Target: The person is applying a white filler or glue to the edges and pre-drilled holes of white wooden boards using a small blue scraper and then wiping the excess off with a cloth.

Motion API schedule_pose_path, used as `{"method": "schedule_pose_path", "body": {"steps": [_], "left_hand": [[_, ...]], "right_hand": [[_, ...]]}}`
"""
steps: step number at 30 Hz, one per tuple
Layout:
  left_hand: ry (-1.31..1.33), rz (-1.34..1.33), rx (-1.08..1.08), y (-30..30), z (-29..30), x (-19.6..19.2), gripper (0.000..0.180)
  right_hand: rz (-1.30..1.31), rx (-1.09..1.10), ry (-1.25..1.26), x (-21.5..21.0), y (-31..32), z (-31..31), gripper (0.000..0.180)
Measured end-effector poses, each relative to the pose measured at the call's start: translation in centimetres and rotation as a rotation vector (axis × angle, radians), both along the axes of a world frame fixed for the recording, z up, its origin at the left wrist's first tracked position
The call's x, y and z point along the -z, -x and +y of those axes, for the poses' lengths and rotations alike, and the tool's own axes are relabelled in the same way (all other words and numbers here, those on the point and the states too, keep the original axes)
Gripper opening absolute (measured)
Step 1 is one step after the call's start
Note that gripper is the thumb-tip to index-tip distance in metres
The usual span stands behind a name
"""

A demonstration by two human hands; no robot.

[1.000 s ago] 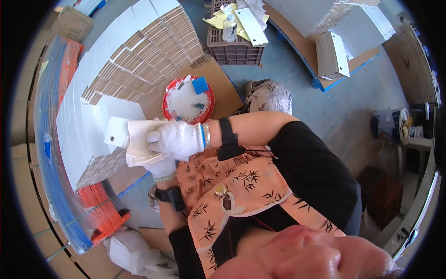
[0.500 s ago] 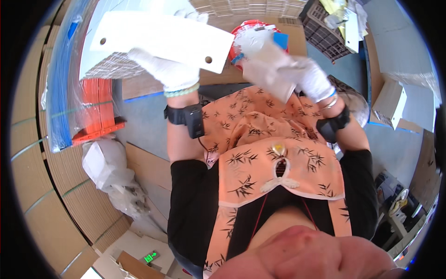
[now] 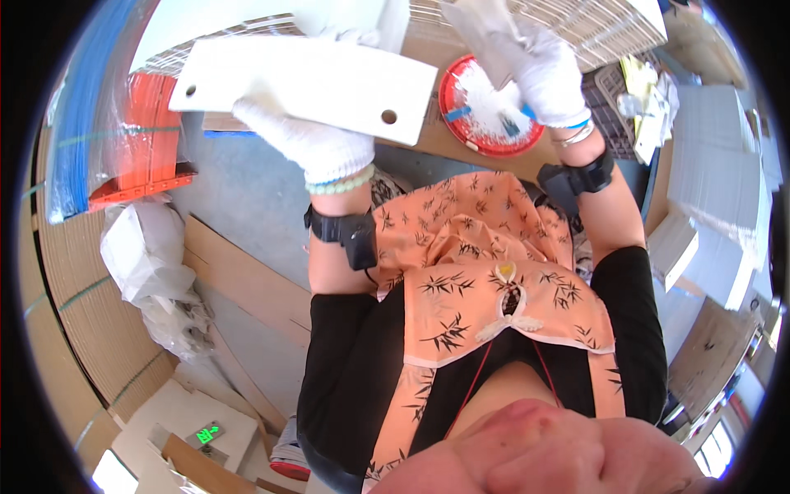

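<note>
My left hand (image 3: pixel 321 150), in a white knit glove, grips a long white panel (image 3: pixel 304 82) by its near edge. The panel has a round hole near each end of that edge. My right hand (image 3: pixel 550 78), also gloved, is closed on a pale grey cloth (image 3: pixel 485 37) that hangs from the fingers. Below that hand stands a round red tub (image 3: pixel 494 153), smeared inside with white stuff, with small blue pieces in it. Beyond the panel, a white shape (image 3: pixel 354 18) is partly hidden.
White slatted stacks (image 3: pixel 584 29) line the far side. A dark crate (image 3: pixel 611 92) with yellow and white scraps stands right of my right hand, near stacked white boards (image 3: pixel 716 156). At left are an orange plastic piece (image 3: pixel 152 136), blue sheets (image 3: pixel 82 140) and cardboard stacks (image 3: pixel 70 305).
My right hand has moved away from my body with the cloth, up past the tub. The whole view has shifted, and the panel stays in my left hand.
</note>
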State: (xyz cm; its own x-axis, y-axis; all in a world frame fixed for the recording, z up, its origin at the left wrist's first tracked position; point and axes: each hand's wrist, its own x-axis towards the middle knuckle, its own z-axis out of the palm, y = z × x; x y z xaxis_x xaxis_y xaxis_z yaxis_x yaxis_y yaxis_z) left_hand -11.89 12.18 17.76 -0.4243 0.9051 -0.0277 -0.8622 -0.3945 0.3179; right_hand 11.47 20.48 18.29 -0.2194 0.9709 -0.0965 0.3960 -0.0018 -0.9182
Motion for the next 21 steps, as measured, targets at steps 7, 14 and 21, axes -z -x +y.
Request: {"method": "schedule_pose_path", "body": {"steps": [7,14,21], "left_hand": [[0.174,0.170,-0.398,1.7,-3.6,-1.1,0.088],[0.203,0.163,-0.350,0.6,-2.7,-2.2,0.089],[-0.067,-0.020,-0.008,-0.3,-3.7,-0.8,0.091]], "right_hand": [[-0.324,-0.237,-1.092,-7.8,9.0,4.5,0.025],[-0.511,-0.489,-1.329,-3.9,16.8,8.4,0.054],[-0.435,-0.076,-0.641,2.5,-5.1,6.7,0.042]]}}
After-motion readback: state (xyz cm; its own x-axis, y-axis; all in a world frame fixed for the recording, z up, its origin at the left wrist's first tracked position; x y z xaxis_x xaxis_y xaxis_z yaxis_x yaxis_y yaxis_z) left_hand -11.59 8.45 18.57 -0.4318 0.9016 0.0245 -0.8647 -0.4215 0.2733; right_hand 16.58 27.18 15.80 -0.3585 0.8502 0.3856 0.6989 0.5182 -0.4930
